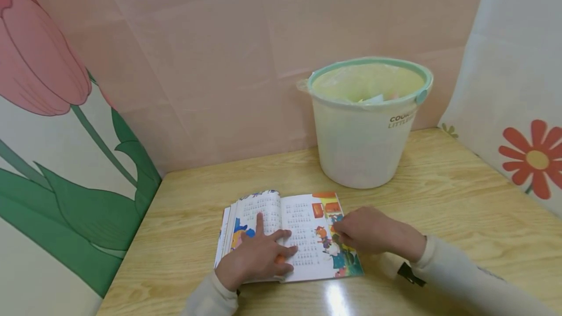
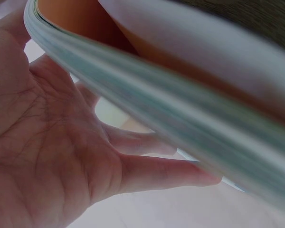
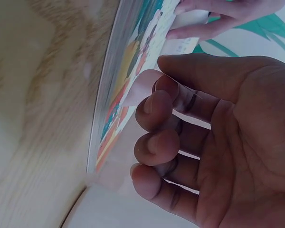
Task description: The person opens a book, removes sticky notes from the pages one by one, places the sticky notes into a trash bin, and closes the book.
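An open picture book point(image 1: 303, 238) lies on the wooden table, with rows of print and coloured cartoon animals on its pages. My left hand point(image 1: 259, 255) rests across the left page and the centre fold, fingers spread. From below, the left wrist view shows the palm beside the thick edge of the book's pages point(image 2: 147, 90). At the outer edge of the right page is my right hand point(image 1: 369, 230), fingers curled. In the right wrist view, thumb and index finger of the right hand point(image 3: 209, 128) pinch a thin, curled-up page edge point(image 3: 142, 88).
Behind the book, to the right, stands a white bucket point(image 1: 360, 135) with a green rim, a clear liner and some scraps inside. A pink sheet point(image 1: 219, 62) hangs at the back. Flower-printed sheets point(image 1: 52, 126) border the table point(image 1: 184, 208) on both sides.
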`<state>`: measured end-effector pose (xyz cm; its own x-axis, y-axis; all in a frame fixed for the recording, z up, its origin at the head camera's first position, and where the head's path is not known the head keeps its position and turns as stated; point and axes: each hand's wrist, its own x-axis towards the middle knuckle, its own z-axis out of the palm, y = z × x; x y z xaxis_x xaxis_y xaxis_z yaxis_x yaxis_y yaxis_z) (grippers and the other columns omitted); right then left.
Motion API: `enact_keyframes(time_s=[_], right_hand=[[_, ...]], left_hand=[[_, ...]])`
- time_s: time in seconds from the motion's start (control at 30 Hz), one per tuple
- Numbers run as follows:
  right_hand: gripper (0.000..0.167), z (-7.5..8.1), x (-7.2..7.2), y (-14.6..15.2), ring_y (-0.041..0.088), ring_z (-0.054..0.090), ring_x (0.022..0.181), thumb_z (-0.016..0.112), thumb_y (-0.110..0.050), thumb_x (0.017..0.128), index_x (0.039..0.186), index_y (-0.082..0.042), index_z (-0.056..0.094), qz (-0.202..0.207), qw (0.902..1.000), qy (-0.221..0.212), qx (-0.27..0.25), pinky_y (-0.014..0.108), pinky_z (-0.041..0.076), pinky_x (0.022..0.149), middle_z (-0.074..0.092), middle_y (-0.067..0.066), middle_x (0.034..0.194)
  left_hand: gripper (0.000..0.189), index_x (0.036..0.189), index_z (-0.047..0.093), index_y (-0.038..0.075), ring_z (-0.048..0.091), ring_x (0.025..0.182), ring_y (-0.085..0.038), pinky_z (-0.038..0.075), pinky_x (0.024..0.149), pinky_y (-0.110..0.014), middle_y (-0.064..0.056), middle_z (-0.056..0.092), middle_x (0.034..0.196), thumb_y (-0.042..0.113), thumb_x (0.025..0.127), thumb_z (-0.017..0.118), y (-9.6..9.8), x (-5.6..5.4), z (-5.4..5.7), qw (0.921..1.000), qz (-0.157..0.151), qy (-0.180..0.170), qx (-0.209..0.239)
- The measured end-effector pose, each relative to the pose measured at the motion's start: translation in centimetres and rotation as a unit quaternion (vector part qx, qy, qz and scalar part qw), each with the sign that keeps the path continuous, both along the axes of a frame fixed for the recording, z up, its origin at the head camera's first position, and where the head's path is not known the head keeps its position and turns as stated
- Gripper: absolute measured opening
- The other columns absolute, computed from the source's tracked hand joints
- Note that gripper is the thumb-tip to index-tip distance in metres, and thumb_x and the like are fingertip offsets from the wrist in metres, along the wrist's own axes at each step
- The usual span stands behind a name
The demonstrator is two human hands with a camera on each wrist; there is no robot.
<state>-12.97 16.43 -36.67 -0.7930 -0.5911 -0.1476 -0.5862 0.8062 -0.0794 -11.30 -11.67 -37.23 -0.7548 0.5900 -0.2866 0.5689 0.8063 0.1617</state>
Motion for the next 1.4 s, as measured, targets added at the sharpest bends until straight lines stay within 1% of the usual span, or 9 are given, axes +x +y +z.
enact_keyframes(time_s=[0.3, 0.43, 0.57, 0.7, 0.8, 0.97, 1.17, 1.3, 1.4], right_hand=[[0.02, 0.1, 0.1, 0.1, 0.006, 0.033, 0.054, 0.064, -0.023, 0.095, 0.076, -0.025, 0.056, 0.011, 0.9998, 0.004, -0.013, 0.023, 0.026, 0.051, 0.037, -0.011, 0.059], [0.018, 0.4, 0.3, 0.1, 0.006, 0.035, 0.054, 0.064, -0.023, 0.094, 0.078, -0.025, 0.057, 0.003, 0.9997, 0.008, -0.023, 0.023, 0.028, 0.051, 0.04, -0.011, 0.061], [0.02, 1.1, 0.4, 0.2, 0.006, 0.036, 0.054, 0.065, -0.024, 0.095, 0.077, -0.025, 0.055, -0.005, 0.9991, 0.026, -0.034, 0.022, 0.029, 0.051, 0.042, -0.012, 0.061], [0.02, 1.6, 0.3, 0.3, 0.005, 0.034, 0.053, 0.065, -0.024, 0.095, 0.078, -0.024, 0.055, 0.004, 0.9982, 0.048, -0.035, 0.022, 0.027, 0.05, 0.04, -0.012, 0.06], [0.02, 1.6, 0.2, 0.4, 0.005, 0.035, 0.053, 0.065, -0.024, 0.094, 0.078, -0.024, 0.054, 0.007, 0.998, 0.051, -0.035, 0.022, 0.027, 0.05, 0.041, -0.012, 0.06], [0.018, 1.8, 0.2, 0.5, 0.005, 0.037, 0.054, 0.066, -0.024, 0.094, 0.079, -0.024, 0.056, -0.004, 0.9981, 0.048, -0.037, 0.022, 0.03, 0.051, 0.043, -0.012, 0.061], [0.02, 2.2, 0.3, 0.8, 0.005, 0.037, 0.054, 0.067, -0.024, 0.094, 0.078, -0.025, 0.055, 0.002, 0.9958, 0.074, -0.054, 0.021, 0.03, 0.051, 0.044, -0.013, 0.063], [0.014, 2.6, 0.2, 1.0, 0.005, 0.036, 0.054, 0.068, -0.024, 0.093, 0.081, -0.024, 0.06, 0.007, 0.994, 0.093, -0.059, 0.021, 0.03, 0.051, 0.044, -0.013, 0.063], [0.011, 3.0, 0.1, 1.2, 0.005, 0.037, 0.055, 0.068, -0.024, 0.093, 0.084, -0.023, 0.061, 0.004, 0.9937, 0.096, -0.058, 0.021, 0.031, 0.052, 0.045, -0.013, 0.064]], left_hand=[[0.042, 0.134, 0.058, 0.047, 0.002, 0.145, -0.064, 0.03, 0.091, -0.086, 0.014, 0.04, 0.157, 0.056, 0.093, 0.059, 0.0, 0.1, 0.2, 1.0, 0.002, -0.002, -0.001], [0.042, 0.134, 0.058, 0.048, 0.002, 0.144, -0.064, 0.03, 0.091, -0.086, 0.014, 0.04, 0.157, 0.056, 0.093, 0.059, 0.0, 0.1, 0.2, 1.0, 0.001, -0.001, 0.0], [0.042, 0.134, 0.058, 0.048, 0.002, 0.144, -0.064, 0.031, 0.091, -0.086, 0.014, 0.04, 0.157, 0.056, 0.093, 0.059, 0.0, 0.2, 0.2, 1.0, 0.0, 0.0, 0.002], [0.042, 0.134, 0.059, 0.047, 0.003, 0.144, -0.065, 0.032, 0.09, -0.085, 0.014, 0.041, 0.156, 0.056, 0.093, 0.06, 0.0, 0.2, 0.2, 1.0, 0.001, 0.006, 0.001], [0.042, 0.133, 0.059, 0.047, 0.004, 0.144, -0.065, 0.032, 0.09, -0.085, 0.014, 0.042, 0.156, 0.056, 0.092, 0.061, 0.0, 0.2, 0.2, 1.0, 0.004, 0.008, 0.002], [0.041, 0.133, 0.059, 0.047, 0.003, 0.144, -0.065, 0.031, 0.091, -0.085, 0.014, 0.042, 0.156, 0.056, 0.093, 0.06, 0.1, 0.1, 0.0, 0.9999, 0.003, 0.01, 0.004], [0.042, 0.134, 0.059, 0.047, 0.003, 0.144, -0.064, 0.031, 0.091, -0.085, 0.015, 0.041, 0.156, 0.056, 0.093, 0.06, 0.0, 0.2, 0.1, 0.9999, 0.0, 0.011, 0.002], [0.042, 0.134, 0.058, 0.047, 0.003, 0.144, -0.064, 0.031, 0.091, -0.085, 0.015, 0.041, 0.156, 0.055, 0.093, 0.06, 0.0, 0.3, 0.2, 0.9999, -0.001, 0.016, -0.002], [0.042, 0.134, 0.059, 0.047, 0.004, 0.144, -0.064, 0.032, 0.091, -0.085, 0.015, 0.041, 0.156, 0.056, 0.093, 0.06, 0.0, 0.4, 0.2, 0.9999, 0.0, 0.016, 0.0]])
